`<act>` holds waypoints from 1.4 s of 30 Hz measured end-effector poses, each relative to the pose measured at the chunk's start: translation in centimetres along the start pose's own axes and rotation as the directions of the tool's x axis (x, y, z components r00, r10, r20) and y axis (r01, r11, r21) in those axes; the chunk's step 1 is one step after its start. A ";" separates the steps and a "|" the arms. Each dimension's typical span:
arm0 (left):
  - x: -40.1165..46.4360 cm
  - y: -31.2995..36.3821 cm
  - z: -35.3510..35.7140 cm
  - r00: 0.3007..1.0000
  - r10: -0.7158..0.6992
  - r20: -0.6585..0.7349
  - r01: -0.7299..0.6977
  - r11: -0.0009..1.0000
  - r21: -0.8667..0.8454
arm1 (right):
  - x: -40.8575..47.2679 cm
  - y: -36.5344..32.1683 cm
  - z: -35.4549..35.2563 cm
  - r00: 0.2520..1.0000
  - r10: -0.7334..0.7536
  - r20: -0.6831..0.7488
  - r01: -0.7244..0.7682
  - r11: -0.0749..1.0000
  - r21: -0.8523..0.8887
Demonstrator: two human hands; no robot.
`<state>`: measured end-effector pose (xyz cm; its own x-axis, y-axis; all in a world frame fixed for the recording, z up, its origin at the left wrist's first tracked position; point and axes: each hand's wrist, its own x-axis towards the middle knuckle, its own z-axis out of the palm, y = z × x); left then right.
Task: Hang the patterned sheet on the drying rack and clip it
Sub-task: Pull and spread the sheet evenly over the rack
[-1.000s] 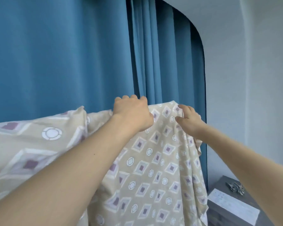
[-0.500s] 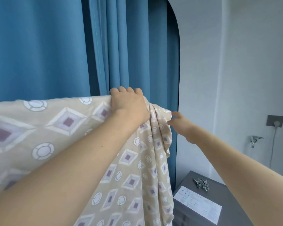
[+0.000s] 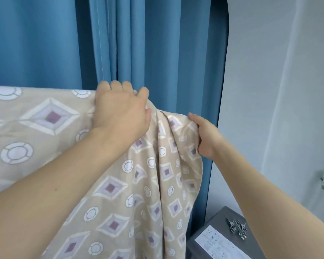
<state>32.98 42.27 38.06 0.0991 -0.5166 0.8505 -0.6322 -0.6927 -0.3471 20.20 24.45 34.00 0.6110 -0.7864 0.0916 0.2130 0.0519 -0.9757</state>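
I've got the sheet draped over what I take to be the rack's top bar, tho the bar itself is hidden under the cloth, so I can't confirm the rack directly. Left hand sits on the top fold, fingers curled over the far side and thumb on the near side, clamped on the fabric. Right hand pinches the bunched edge just right of it, fingers wrapped into the gathered folds. The sheet runs flat and taut off to the left, then collapses into deep vertical pleats between and below the hands, w/ the rest hanging down in front of the blue curtain. My read: thin, light cotton-type cloth, fully limp, no stiffness at all; it folds wherever it isn't supported and will prob. slide along the bar if one side hangs heavier. Not fragile, not slippery in the fingers, but it bunches easily. Best hold is at the top edge right over the bar, pinching both layers, then drawing the right corner outward to flatten the pleats. The clips lie on the grey cabinet lower right, beside a printed paper, well apart from both hands; one hand must let go to fetch them.
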 end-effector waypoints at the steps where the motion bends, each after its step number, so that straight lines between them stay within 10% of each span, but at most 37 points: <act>1: 0.1 0.1 0.1 1.000 -0.019 -0.009 0.019 1.000 -0.024 | 0.3 -0.7 -0.4 1.000 -0.023 0.021 0.021 0.995 0.096; 6: 0.2 2.6 1.2 1.000 0.006 0.004 -0.006 0.997 -0.073 | 2.4 -2.7 -2.0 0.972 -0.223 0.075 0.201 0.952 0.232; 15: 0.1 10.1 3.5 0.998 0.046 0.045 -0.046 0.999 -0.017 | 5.9 -3.4 -6.1 0.881 -0.432 0.191 0.452 0.889 -0.073; 19: 1.9 10.7 3.6 0.996 0.077 0.039 -0.076 0.997 -0.032 | 6.9 -0.6 -8.6 0.898 -0.388 0.210 0.416 0.902 -0.112; 24: 5.3 8.1 2.6 1.000 -0.009 -0.007 0.009 1.000 0.016 | 11.2 2.7 -13.0 0.962 -0.184 -0.201 0.214 0.966 0.142; 29: 9.3 5.7 1.1 0.993 -0.116 -0.004 0.116 0.993 0.014 | 12.9 4.5 -14.5 0.993 -0.055 -0.107 0.026 0.967 -0.252; 34: 7.6 8.6 3.0 0.936 0.099 0.337 -0.078 0.994 -0.075 | 10.9 3.4 -11.8 0.880 0.439 0.180 0.006 0.369 -0.929; 37: 6.6 9.3 3.0 0.892 0.190 0.411 -0.140 0.979 -0.149 | 10.2 2.0 -10.3 0.935 0.333 0.120 0.103 0.070 -0.992; 42: 6.6 7.9 1.3 0.919 0.117 0.376 -0.087 0.992 -0.096 | 7.8 0.2 -7.2 0.808 0.263 0.528 0.304 0.580 -0.755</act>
<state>29.64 32.80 40.42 0.3059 -0.7449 0.5929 -0.7093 -0.5938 -0.3799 19.55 13.89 33.09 0.9519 -0.2964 -0.0778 -0.2663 -0.6742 -0.6889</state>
